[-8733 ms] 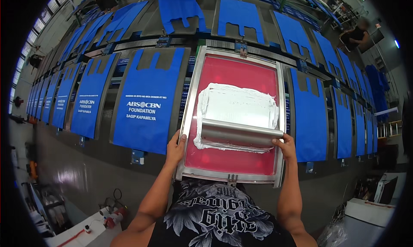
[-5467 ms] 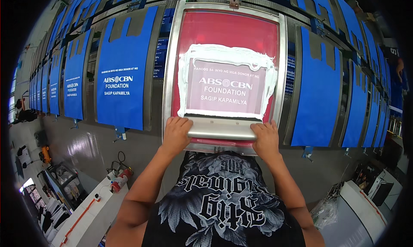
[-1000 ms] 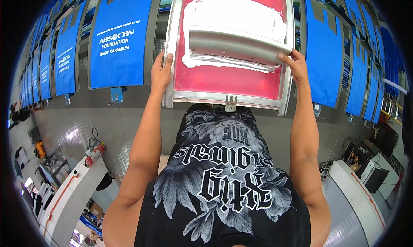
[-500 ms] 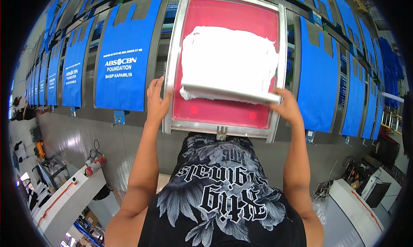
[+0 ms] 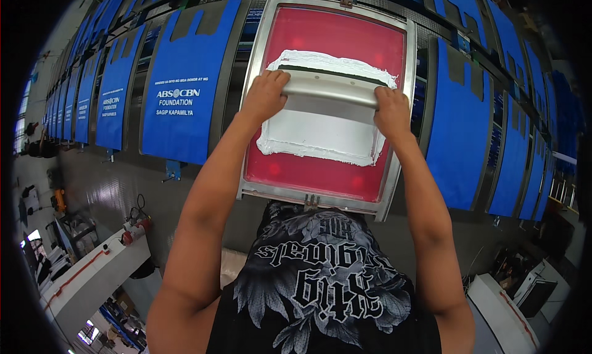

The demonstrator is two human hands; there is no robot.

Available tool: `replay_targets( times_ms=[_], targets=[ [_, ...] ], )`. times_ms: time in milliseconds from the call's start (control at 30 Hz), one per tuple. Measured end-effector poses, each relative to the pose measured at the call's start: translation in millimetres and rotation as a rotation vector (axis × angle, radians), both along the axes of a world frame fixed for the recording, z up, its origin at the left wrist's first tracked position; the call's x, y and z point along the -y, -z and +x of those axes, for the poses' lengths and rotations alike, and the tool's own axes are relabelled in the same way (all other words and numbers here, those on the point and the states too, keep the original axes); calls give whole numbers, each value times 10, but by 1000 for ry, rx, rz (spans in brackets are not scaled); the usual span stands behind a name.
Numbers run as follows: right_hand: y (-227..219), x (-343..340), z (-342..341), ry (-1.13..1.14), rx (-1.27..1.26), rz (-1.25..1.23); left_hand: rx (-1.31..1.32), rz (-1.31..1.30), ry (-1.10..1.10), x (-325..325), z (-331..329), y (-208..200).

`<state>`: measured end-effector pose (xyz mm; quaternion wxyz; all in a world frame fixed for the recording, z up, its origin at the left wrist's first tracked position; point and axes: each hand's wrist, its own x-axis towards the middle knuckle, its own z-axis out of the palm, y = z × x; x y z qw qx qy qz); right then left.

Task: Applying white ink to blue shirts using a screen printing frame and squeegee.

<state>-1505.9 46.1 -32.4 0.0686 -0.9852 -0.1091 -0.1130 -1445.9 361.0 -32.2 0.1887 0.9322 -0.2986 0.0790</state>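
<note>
A metal squeegee (image 5: 333, 86) lies across the screen-printing frame (image 5: 404, 116), with its dark blade edge on the far side. My left hand (image 5: 266, 95) is closed around its left end, and my right hand (image 5: 392, 109) grips the right end. Beneath it, the red mesh (image 5: 290, 174) carries white ink (image 5: 277, 145). Nearer me than the squeegee, the inked patch looks scraped thin in the middle, with thick ridges along its near and side edges. More ink sits beyond the blade.
Printed blue fabric bag (image 5: 179, 89) lies flat on a board to the left; another blue bag (image 5: 456, 132) is on the right. Rows of such boards run off both ways. Low white ledges (image 5: 92, 271) stand at the sides behind, one holding a red object (image 5: 134, 230).
The squeegee has moved from the near edge of the ink to its far part. My left hand, earlier at the frame's left rail, now grips it. The middle of the ink is thinner.
</note>
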Motion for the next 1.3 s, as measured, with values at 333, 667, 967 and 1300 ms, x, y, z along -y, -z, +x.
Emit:
replay_targets(
  times_ms=[333, 667, 967, 1300],
  targets=[
    [-500, -239, -1396, -54, -292, 263, -233, -6, -26, -326, -1512, -256],
    [-294, 220, 392, 37, -316, -37, -243, 90, -123, 304, 459, -168],
    [-358, -69, -1302, 21, -439, 211, -252, -10, 0, -163, -1301, -126],
    [-521, 466, 525, 74, -394, -7, -312, 89, -70, 517, 575, -522]
  ],
)
